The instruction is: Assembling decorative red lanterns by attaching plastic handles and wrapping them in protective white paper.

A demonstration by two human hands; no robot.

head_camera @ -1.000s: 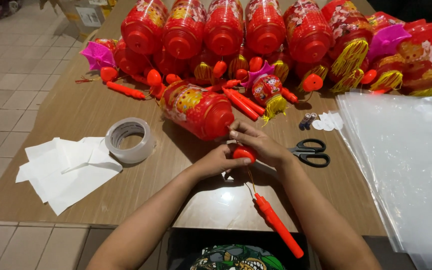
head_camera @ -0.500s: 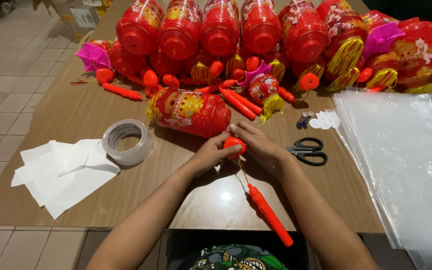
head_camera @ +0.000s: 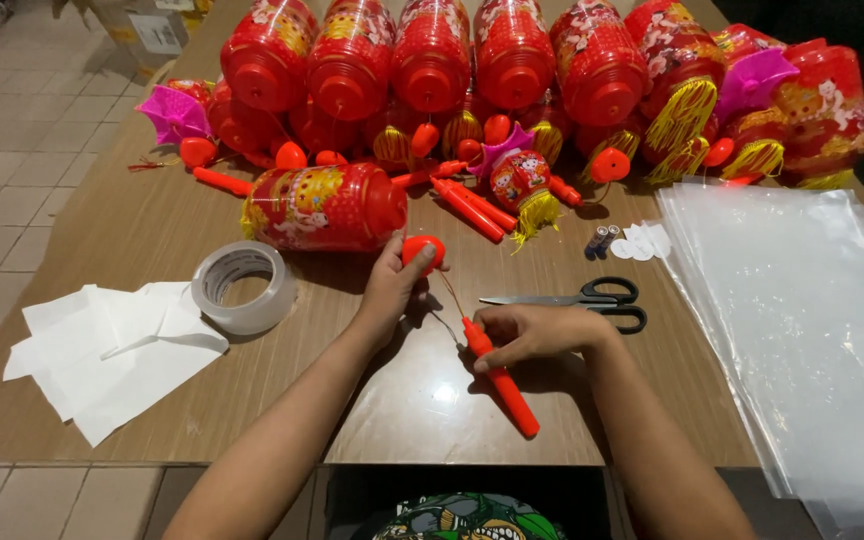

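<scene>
Red lantern (head_camera: pixel 324 207) lying on its side just above the left hand (head_camera: pixel 392 290). Left fingers pinching a small red cap (head_camera: pixel 422 250); thin wire running down to a red stick handle (head_camera: pixel 500 378), upper end clasped in the right hand (head_camera: pixel 532 332). Scissors (head_camera: pixel 592 297) just above that grip, tape roll (head_camera: pixel 243 286) left.

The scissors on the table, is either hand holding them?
No. The scissors lie untouched on the table, while the right hand grips an orange stick just below them.
</scene>
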